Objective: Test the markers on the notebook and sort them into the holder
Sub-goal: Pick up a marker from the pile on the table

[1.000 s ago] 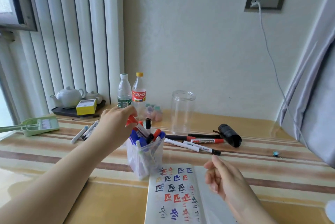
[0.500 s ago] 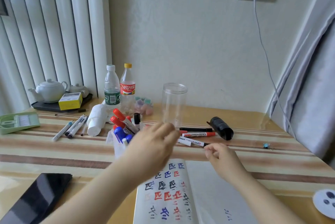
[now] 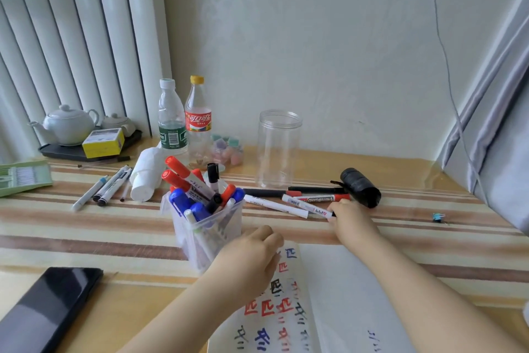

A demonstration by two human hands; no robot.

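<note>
Pale wall behind, vertical blinds at the left, and below them a table laid with a striped cloth under a clear cover.

On that cloth, right of centre and beyond the notebook: a white marker, flat on its side. Long axis slanted across the stripes, far end up-left towards the holder, dark-capped end down-right towards the person. Probably light, stiff and smooth-barrelled; likely to roll or skid on the glossy cover, so best pinched near one end or mid-barrel and lifted rather than dragged. Cap probably a firm push-fit, needing a second hand to pull off.

At the dark end, the right hand, fingers curled down and apparently pinching the tip of the marker. Still on the table, not yet raised.

Just beside it, touching or crossing: a red-capped marker, a plain white pen and two dark pens behind.

Nearer, the left hand over the notebook's top corner, right beside the holder, fingers loosely bent, nothing visible in them. Left page covered in red, blue and black test strokes.

In the holder, a crowd of red, blue and black markers, caps up, leaning.

Further out: an empty clear jar, a black roll, two bottles, more pens at the left, a dark phone at the near edge.
</note>
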